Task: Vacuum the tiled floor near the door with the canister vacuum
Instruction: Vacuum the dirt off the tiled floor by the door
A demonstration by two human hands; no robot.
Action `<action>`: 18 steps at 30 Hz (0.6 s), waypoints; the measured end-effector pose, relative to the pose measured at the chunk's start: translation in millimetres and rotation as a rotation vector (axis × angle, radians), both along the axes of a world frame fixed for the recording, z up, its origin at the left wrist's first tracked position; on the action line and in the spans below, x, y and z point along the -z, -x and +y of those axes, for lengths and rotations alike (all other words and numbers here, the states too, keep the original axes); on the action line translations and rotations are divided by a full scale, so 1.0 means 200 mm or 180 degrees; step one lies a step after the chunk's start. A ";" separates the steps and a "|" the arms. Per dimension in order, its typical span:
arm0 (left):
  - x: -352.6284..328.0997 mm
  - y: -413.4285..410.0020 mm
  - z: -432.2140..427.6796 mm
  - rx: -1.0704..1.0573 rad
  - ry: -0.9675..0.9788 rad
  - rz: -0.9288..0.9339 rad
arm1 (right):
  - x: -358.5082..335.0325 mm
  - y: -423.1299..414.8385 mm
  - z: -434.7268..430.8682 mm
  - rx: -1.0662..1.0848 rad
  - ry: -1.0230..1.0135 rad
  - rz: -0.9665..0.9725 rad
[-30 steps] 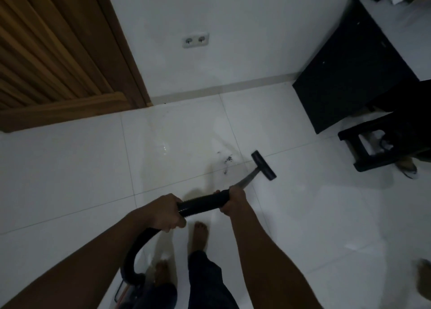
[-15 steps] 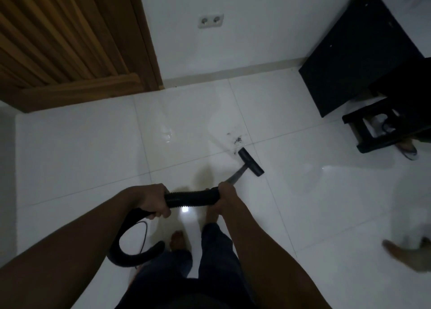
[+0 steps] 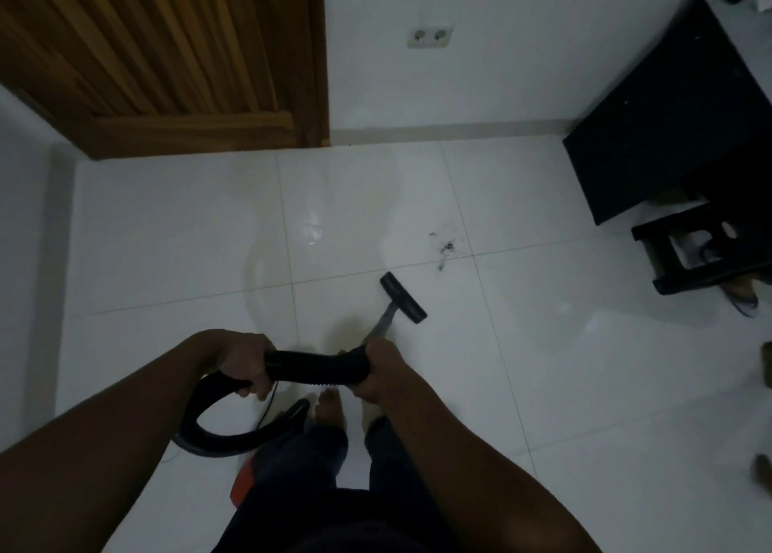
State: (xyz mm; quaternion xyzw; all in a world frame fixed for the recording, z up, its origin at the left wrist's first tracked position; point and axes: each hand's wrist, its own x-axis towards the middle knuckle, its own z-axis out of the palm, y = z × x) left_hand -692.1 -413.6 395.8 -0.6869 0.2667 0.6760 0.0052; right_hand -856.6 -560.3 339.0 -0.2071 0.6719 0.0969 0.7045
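1. Gripping the black ribbed hose [image 3: 317,366] with both hands, held roughly level in front of the body.
2. Left hand [image 3: 244,362]: fingers curled tight round the hose at the left end of the ribbed stretch.
3. Right hand [image 3: 382,370]: wrapped round the spot where the hose meets the metal wand [image 3: 384,322], knuckles up.
4. The wand slopes down and away from the right hand to the floor nozzle [image 3: 403,297].
5. The floor nozzle is black, rests on the white tiled floor [image 3: 167,239] and is turned diagonally, just short of a grout line.
6. A small dark scatter of debris [image 3: 447,248] lies beyond the nozzle and to its right, near it but not touching, right at the grout line.
7. Past the left hand the hose loops down and back toward the person's legs; a thin cord [image 3: 269,402] hangs beside the loop.
8. A red-orange bit of the canister [image 3: 242,483] shows by the left leg, mostly hidden.
9. One bare foot [image 3: 330,406] shows on the tile below the hose, with dark trousers above it.
10. A wooden slatted door [image 3: 167,51] fills the top left, its bottom edge at the tiles.
11. A double wall socket [image 3: 430,37] sits on the white wall right of the door.
12. A black cabinet [image 3: 668,134] stands at the right, a black stool [image 3: 693,256] in front of it and a sandal [image 3: 743,299] at the stool's foot.
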 end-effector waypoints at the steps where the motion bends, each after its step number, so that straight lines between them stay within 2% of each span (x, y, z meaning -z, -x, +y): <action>1: 0.00 0.02 0.01 -0.0059 0.0017 0.0002 | -0.29 -0.04 0.01 0.0201 -0.0206 -0.0233; 3: 0.00 0.08 0.02 -0.0205 0.0081 -0.0047 | -0.31 -0.01 -0.07 0.0321 -0.0084 -0.0303; 8: 0.02 0.29 -0.11 -0.0509 0.0347 -0.0278 | -0.26 0.02 -0.27 -0.0297 0.0338 -0.0073; 10: 0.02 0.36 -0.16 -0.0552 0.0364 -0.0284 | -0.27 0.05 -0.32 -0.0507 0.0294 -0.0211; 15: -0.05 0.47 -0.10 0.0061 0.0021 0.0055 | -0.25 0.27 -0.20 -0.0885 0.0118 -0.0313; 18: -0.04 0.59 -0.03 0.0190 -0.0103 0.0050 | -0.25 0.44 -0.11 -0.0859 -0.0308 -0.0353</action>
